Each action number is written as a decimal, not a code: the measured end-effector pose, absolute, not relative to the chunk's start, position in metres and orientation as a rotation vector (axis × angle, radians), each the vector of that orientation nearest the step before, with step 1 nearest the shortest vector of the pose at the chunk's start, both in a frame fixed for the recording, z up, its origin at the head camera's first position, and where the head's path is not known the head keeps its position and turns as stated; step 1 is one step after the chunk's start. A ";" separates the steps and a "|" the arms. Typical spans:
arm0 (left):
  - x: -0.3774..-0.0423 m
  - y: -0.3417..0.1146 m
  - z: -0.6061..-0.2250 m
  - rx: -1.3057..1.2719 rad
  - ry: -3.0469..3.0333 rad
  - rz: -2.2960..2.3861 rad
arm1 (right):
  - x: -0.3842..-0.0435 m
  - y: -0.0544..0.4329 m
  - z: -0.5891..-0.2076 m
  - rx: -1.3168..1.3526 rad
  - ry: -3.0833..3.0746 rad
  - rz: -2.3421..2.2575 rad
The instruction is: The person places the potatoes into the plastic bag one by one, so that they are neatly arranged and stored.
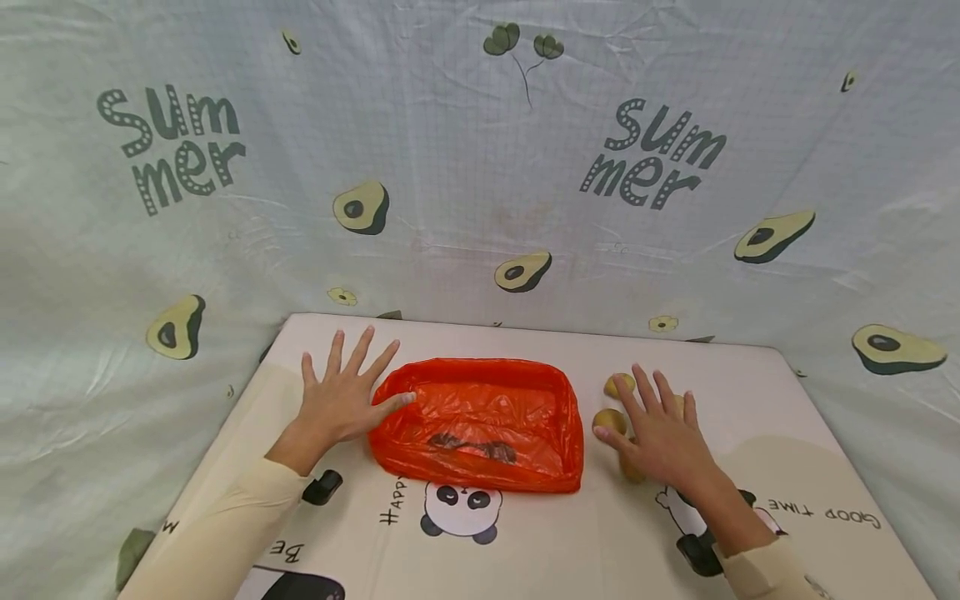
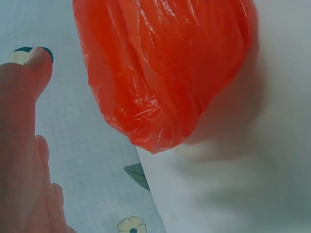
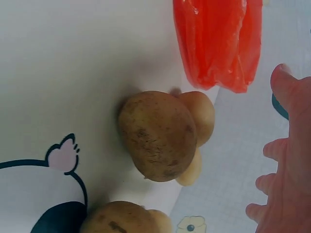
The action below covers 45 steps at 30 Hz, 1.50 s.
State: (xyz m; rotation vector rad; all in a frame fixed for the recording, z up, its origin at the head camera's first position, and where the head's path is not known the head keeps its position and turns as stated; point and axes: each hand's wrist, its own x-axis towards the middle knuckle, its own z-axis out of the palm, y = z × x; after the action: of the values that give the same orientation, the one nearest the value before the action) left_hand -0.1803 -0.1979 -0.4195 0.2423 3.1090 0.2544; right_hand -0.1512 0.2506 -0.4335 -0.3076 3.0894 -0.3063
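the red plastic-lined container [image 1: 487,367] sits about midway across the counter [image 1: 540,533], set back toward its far edge. the potatoes [image 3: 158,136] lie bunched just beyond its right side, between it and the counter's right edge.

the left hand [image 1: 341,400] is spread, its thumb across the container's left rim; whether it touches, i cannot tell. the right hand [image 1: 666,442] is spread too, above the potatoes, pinching nothing.

the potatoes look firm and dense, fairly heavy for their size, and likely to roll if nudged; best taken round the middle, one at a time. the red plastic seems thin, soft and slippery (the straight rim hints at something stiffer beneath), so a hold should take rim and wall together.

only a narrow strip separates the container from the far edge. there is more room toward the counter's far right corner and on the near side.
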 end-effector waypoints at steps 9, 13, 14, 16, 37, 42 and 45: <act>-0.180 -0.198 -0.427 0.249 3.118 0.268 | -0.151 0.252 -0.440 -0.310 3.096 -0.301; -0.181 -0.200 -0.431 0.246 3.111 0.268 | -0.150 0.253 -0.443 -0.315 3.097 -0.309; -0.181 -0.200 -0.431 0.247 3.113 0.276 | -0.150 0.253 -0.444 -0.318 3.099 -0.312; -0.182 -0.201 -0.433 0.254 3.116 0.288 | -0.149 0.254 -0.445 -0.324 3.103 -0.322; -0.178 -0.205 -0.451 0.262 3.125 0.347 | -0.150 0.258 -0.463 -0.350 3.124 -0.304; -0.177 -0.205 -0.453 0.276 3.127 0.354 | -0.149 0.258 -0.465 -0.346 3.134 -0.278; -0.176 -0.205 -0.454 0.281 3.130 0.358 | -0.148 0.258 -0.466 -0.344 3.132 -0.265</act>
State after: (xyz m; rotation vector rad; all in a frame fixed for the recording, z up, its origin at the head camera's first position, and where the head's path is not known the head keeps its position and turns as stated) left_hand -0.1764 -0.2052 -0.4539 0.2812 3.1301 0.3584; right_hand -0.1476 0.2582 -0.4656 -0.3443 3.1320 -0.2648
